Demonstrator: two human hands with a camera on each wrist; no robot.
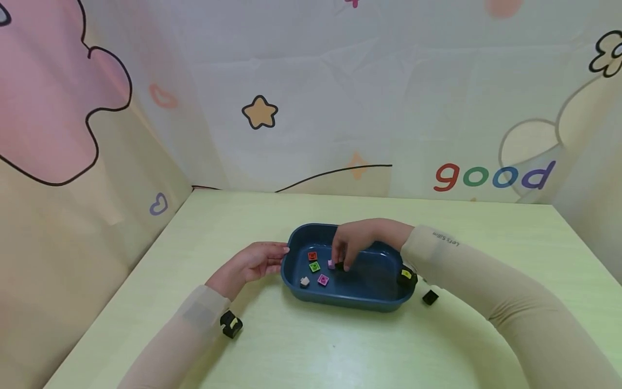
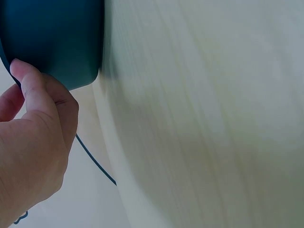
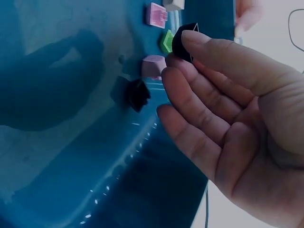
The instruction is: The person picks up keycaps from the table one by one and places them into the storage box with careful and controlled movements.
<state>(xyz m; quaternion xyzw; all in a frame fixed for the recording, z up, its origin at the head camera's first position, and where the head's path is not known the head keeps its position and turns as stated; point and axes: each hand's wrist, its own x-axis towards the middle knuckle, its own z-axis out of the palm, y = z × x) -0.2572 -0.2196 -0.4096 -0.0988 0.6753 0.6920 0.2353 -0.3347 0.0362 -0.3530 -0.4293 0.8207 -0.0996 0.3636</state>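
A blue tray (image 1: 335, 300) stands on the table, its left end held by my left hand (image 1: 255, 262); the left wrist view shows the left hand (image 2: 35, 123) with fingers and thumb at the tray's rim (image 2: 57, 42). My right hand (image 1: 357, 240) reaches over the tray's inside. In the right wrist view, thumb and fingers of the right hand (image 3: 237, 104) pinch a black block (image 3: 184, 42). Another black block (image 3: 137, 95) lies on the tray floor. Near it are a light purple block (image 3: 153, 66), a green one (image 3: 167, 42) and a pink one (image 3: 156, 15).
A red block (image 1: 312, 255) and a white block (image 1: 304, 281) lie in the tray's left part. On the table, a black block (image 1: 430, 297) lies to the right of the tray. A printed cloth (image 1: 311, 108) hangs behind the table.
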